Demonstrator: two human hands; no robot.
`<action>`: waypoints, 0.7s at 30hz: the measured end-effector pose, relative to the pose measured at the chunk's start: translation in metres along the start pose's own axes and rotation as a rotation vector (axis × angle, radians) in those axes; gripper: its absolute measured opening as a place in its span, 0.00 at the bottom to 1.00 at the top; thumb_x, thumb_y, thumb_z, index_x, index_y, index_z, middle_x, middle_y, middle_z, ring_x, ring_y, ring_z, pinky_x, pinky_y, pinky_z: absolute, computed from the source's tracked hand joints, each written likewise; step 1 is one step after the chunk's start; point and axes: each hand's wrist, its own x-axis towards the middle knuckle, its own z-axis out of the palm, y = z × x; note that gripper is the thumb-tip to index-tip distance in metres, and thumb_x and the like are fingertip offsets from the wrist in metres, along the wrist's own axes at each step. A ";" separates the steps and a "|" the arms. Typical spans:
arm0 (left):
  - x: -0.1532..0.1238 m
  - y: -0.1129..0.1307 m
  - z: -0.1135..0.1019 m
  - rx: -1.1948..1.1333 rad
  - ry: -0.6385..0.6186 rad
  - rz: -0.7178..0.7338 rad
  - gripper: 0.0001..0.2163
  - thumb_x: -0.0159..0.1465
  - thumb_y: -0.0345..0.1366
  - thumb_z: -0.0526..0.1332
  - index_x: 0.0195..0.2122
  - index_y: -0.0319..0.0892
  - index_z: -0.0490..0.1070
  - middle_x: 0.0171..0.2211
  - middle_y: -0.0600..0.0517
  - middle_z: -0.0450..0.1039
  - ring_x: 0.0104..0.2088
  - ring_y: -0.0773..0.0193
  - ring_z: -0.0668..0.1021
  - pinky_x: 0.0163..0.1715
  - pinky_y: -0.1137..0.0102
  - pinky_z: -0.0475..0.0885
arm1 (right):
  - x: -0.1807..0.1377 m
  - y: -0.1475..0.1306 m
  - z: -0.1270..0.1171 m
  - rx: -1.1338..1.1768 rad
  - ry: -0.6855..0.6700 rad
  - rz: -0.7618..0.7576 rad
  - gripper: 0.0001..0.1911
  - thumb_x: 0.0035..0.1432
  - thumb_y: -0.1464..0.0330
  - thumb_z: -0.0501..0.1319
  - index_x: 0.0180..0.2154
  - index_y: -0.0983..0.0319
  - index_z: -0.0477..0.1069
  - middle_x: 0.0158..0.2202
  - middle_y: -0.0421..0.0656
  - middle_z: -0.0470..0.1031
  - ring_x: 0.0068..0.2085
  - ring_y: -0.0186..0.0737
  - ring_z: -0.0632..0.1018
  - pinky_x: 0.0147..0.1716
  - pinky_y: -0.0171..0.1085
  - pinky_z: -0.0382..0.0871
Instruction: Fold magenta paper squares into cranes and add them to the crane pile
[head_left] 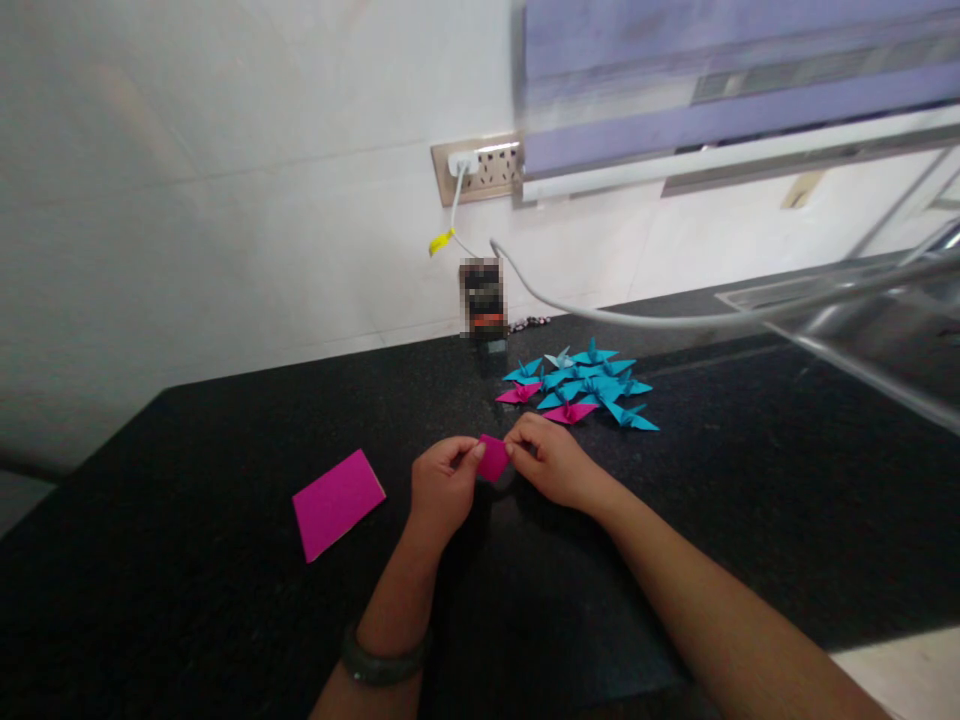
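Note:
Between my two hands is a small folded piece of pink paper (493, 459), held just above the black countertop. My left hand (444, 487) pinches its left edge between thumb and fingers. On the opposite edge, my right hand (551, 460) grips a corner with its fingertips. Just beyond my right hand lies a group of folded paper cranes, mostly blue (598, 388), with a pink crane (570, 412) closest to my knuckles. A stack of pink paper sheets (339, 505) rests on the counter to the left of my left hand.
A phone-like object (484, 300), blurred out, leans against the wall, with a beaded string (529, 324) beside it. Its white cable runs up to a wall socket (480, 170). A grey hose (637, 318) crosses toward the sink (862, 365) at right. The black countertop (187, 560) extends left.

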 end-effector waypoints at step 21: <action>0.002 0.001 -0.003 0.087 -0.009 0.045 0.08 0.56 0.35 0.56 0.26 0.40 0.74 0.22 0.54 0.73 0.23 0.68 0.73 0.25 0.74 0.65 | -0.002 0.001 0.006 0.102 0.040 0.063 0.02 0.50 0.72 0.60 0.29 0.62 0.66 0.25 0.37 0.67 0.27 0.31 0.67 0.27 0.31 0.60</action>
